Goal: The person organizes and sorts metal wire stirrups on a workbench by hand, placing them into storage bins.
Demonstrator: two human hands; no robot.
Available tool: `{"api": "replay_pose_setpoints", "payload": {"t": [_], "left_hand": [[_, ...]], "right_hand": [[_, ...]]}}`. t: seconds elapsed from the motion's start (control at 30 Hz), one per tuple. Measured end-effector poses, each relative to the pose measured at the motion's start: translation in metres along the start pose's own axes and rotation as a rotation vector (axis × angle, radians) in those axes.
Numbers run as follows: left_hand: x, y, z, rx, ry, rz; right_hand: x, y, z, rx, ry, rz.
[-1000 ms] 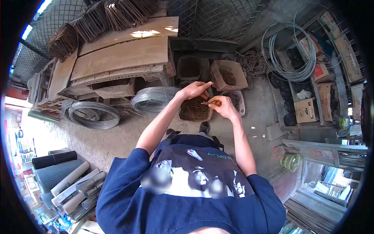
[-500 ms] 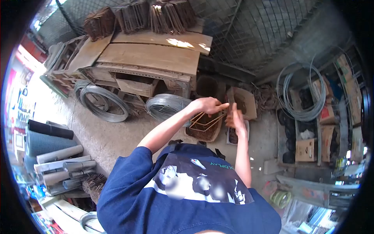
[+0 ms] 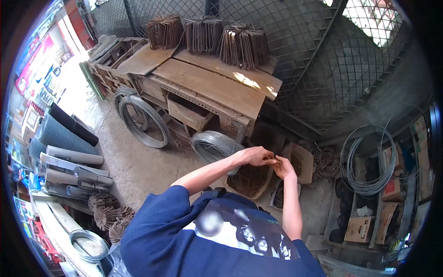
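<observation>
My left hand [image 3: 256, 156] reaches in from the left with its fingers bent and pinched together. Its fingertips meet those of my right hand [image 3: 284, 168], which is also closed. Something small and dark may be between the fingertips, too small to make out. Directly below the hands is an open box [image 3: 255, 195] with thin brown pieces in it, partly covered by my left forearm. A coil of grey wire [image 3: 214, 144] stands just beyond that forearm. Beside my right hand is an open cardboard box [image 3: 306, 167], and a smaller container [image 3: 278, 196] sits under my right wrist.
A wooden bench [image 3: 210, 85] carries several bundles of rusty bent rods [image 3: 243, 46]. More wire coils [image 3: 143, 117] lean on its front. Mesh rolls [image 3: 69, 134] lie to the left. Shelving with cartons [image 3: 359, 229] and a hanging wire coil [image 3: 369, 161] is at the right.
The bent rod frames seen under my left hand are no longer visible. My hands have come together, fingertips touching. The view has swung, so the bench appears lower and further right.
</observation>
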State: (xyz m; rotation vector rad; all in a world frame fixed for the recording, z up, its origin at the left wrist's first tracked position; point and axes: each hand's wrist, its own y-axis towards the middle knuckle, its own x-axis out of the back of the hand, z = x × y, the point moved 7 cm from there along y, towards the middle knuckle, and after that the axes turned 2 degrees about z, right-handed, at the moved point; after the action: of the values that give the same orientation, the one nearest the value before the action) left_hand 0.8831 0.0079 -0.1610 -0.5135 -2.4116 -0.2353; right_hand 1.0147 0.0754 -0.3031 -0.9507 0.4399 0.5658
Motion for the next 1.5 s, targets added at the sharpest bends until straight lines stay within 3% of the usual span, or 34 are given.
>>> {"api": "replay_pose_setpoints", "payload": {"t": [0.07, 0.1, 0.13, 0.23, 0.3, 0.33, 0.4, 0.47, 0.53, 0.73, 0.8, 0.93, 1.0, 1.1, 1.3, 1.5], "left_hand": [[-0.007, -0.005, 0.008, -0.034, -0.064, -0.109], [-0.013, -0.007, 0.011, 0.04, -0.177, -0.013], [-0.017, -0.007, 0.02, -0.022, -0.111, -0.091], [-0.046, -0.002, 0.065, 0.149, -0.267, -0.232], [-0.091, 0.001, 0.13, 0.691, -0.556, -0.15], [-0.089, 0.001, 0.126, 0.688, -0.561, -0.154], [-0.114, 0.004, 0.105, 0.634, -1.05, 0.233], [-0.116, 0.008, 0.098, 0.656, -1.156, 0.222], [-0.104, 0.015, 0.079, 0.468, -1.124, 0.178], [-0.083, 0.016, 0.051, 0.572, -1.205, 0.151], [-0.074, 0.026, 0.039, 0.373, -1.386, 0.088], [-0.043, 0.03, 0.046, 0.386, -1.255, -0.036], [-0.016, 0.026, 0.039, 0.269, -1.251, -0.11], [0.034, 0.013, 0.035, 0.222, -0.864, -0.239], [0.115, -0.018, 0.042, 0.198, -0.237, -0.328], [0.162, -0.026, 0.075, 0.297, 0.034, -0.382]], "right_hand": [[-0.004, -0.014, 0.014, 0.088, -0.131, -0.124], [0.016, 0.0, 0.016, 0.11, -0.149, -0.067], [0.005, -0.007, 0.019, 0.112, -0.154, -0.063], [-0.006, -0.021, 0.023, 0.207, -0.248, -0.194], [-0.019, -0.03, 0.027, 0.219, -0.291, -0.213], [-0.025, -0.038, 0.031, 0.231, -0.333, -0.232], [-0.033, -0.049, 0.039, 0.241, -0.353, -0.224], [-0.045, -0.059, 0.045, 0.221, -0.359, -0.121], [-0.06, -0.076, 0.052, 0.229, -0.351, -0.112], [-0.098, -0.098, 0.077, 0.339, -0.31, 0.044], [-0.116, -0.106, 0.083, 0.359, -0.329, 0.046], [-0.135, -0.116, 0.105, 0.459, -0.401, 0.057], [-0.144, -0.118, 0.109, 0.475, -0.436, 0.052], [-0.155, -0.12, 0.12, 0.556, -0.56, -0.009], [-0.166, -0.085, 0.12, 0.492, -0.76, -0.073], [-0.183, -0.022, 0.115, 0.464, -0.791, -0.063]]}}
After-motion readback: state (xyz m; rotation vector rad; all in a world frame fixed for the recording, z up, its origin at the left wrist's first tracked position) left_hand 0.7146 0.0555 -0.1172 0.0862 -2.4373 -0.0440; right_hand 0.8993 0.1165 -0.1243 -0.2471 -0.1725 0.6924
